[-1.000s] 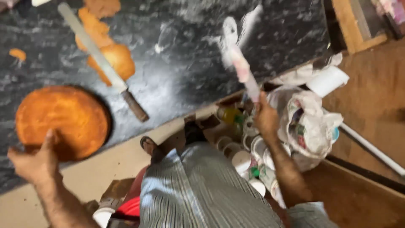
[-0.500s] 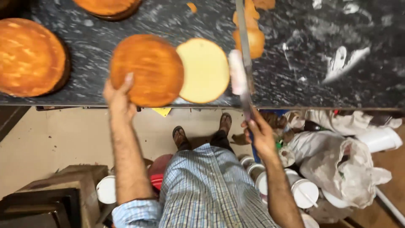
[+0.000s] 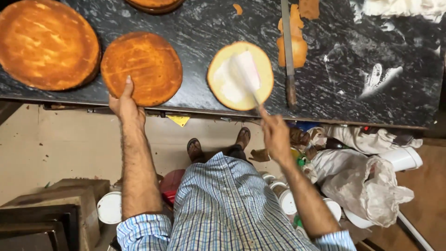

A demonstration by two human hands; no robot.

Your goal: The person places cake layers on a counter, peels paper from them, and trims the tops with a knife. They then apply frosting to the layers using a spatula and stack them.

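Observation:
My right hand point(image 3: 275, 131) grips the handle of a spatula point(image 3: 247, 74) whose cream-coated blade lies flat on a pale round cake layer point(image 3: 223, 88), partly covered in white cream. My left hand point(image 3: 123, 103) rests on the near edge of a browned round cake layer point(image 3: 144, 65) on the dark marble counter point(image 3: 195, 28). A larger browned cake point(image 3: 46, 44) sits at the far left. A long knife point(image 3: 288, 51) with a wooden handle lies just right of the pale layer, beside orange cake trimmings point(image 3: 295, 44).
White cream smears point(image 3: 381, 76) mark the counter at the right. Below the counter edge stand white tubs point(image 3: 285, 200), plastic bags point(image 3: 367, 186) and a pipe on the right, and dark wooden boxes point(image 3: 51, 209) with a white bucket point(image 3: 110, 208) at the left.
The spatula came down from above the counter edge onto the pale layer and now spreads cream there. My left hand stays on the browned layer, which sits farther from the pale one.

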